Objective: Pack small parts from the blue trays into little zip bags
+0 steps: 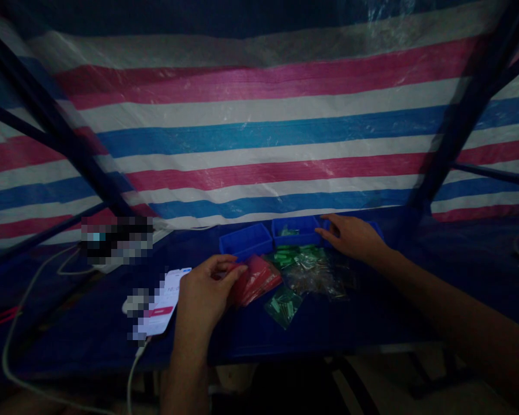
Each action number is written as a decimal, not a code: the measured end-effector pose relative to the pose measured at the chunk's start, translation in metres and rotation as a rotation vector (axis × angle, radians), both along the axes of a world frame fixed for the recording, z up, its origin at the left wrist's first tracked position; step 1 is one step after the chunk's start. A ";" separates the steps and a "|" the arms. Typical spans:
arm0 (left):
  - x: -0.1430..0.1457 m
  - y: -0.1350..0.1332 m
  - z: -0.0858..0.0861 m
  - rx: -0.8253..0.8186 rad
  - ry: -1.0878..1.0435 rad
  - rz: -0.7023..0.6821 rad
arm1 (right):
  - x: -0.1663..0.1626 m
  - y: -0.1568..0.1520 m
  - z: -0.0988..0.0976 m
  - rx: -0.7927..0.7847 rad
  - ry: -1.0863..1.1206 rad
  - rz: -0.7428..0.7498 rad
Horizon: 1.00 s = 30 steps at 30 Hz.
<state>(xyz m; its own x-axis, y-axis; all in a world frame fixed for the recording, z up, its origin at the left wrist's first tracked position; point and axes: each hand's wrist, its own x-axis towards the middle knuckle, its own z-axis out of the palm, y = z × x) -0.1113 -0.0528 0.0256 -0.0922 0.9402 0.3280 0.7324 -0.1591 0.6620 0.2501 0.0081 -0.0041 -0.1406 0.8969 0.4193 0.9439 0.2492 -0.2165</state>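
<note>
Slanting rightward, fanned red packets [262,278]

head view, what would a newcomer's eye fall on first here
Most likely the big striped sheet in pink, white and blue, which fills the background behind the dark blue table. Next, perhaps the bright red packets at the left hand's fingertips, near the middle of the table. The lit phone, lying left of that hand, also stands out in the dim scene.
</note>
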 end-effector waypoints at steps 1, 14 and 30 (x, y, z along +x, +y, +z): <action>0.000 0.002 0.002 0.007 -0.065 0.000 | 0.000 0.000 0.001 0.008 0.007 -0.005; 0.076 0.019 0.040 0.414 -0.388 -0.342 | -0.038 -0.027 0.015 -0.004 0.706 0.642; 0.102 0.043 0.010 0.394 -0.266 -0.705 | -0.036 -0.013 0.000 -0.080 1.076 0.444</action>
<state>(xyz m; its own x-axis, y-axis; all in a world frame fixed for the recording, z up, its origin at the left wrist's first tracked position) -0.0092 -0.0103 0.0359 0.3520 0.6282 0.6939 0.2030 -0.7749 0.5985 0.2139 -0.0047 -0.0040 -0.0552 0.8875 0.4574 0.0973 0.4607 -0.8822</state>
